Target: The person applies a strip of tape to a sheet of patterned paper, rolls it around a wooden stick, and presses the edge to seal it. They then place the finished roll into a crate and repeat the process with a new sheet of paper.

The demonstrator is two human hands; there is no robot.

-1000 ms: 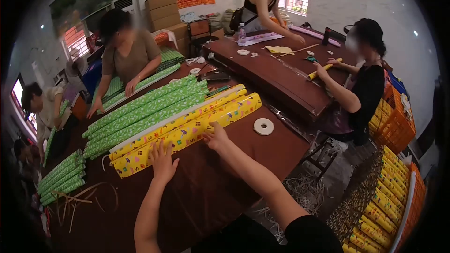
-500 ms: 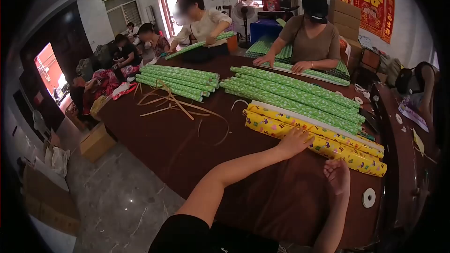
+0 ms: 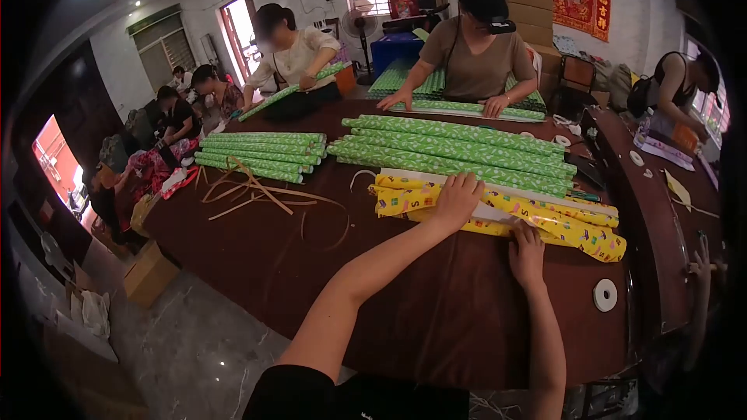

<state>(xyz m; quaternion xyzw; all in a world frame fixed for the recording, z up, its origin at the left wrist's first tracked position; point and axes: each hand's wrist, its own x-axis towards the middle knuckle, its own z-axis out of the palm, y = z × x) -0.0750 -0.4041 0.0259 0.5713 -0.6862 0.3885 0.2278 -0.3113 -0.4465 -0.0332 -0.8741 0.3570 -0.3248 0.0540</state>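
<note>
Yellow patterned wrapping paper (image 3: 576, 239) lies on the brown-covered table, partly unrolled, its white underside (image 3: 492, 212) showing between my hands. My left hand (image 3: 457, 201) lies across the paper with its fingers stretched toward the far side. At the near edge, the fingers of my right hand (image 3: 527, 247) are bent over the yellow sheet; its thumb is mostly hidden. Just beyond the yellow paper rest several green leaf-patterned rolls (image 3: 459, 148). More green rolls (image 3: 261, 154) are stacked to the left.
Tan strips (image 3: 253, 190) lie loosely on the table (image 3: 373, 288). A white tape roll (image 3: 604, 295) sits at the right. Across the table, one person (image 3: 478, 54) presses a green sheet and another (image 3: 296, 62) holds a green roll. A cardboard box (image 3: 150, 274) stands on the floor.
My left hand has moved toward the far side of the yellow paper. My right hand, raised before, has come onto its near edge. The yellow roll has loosened, exposing its white underside.
</note>
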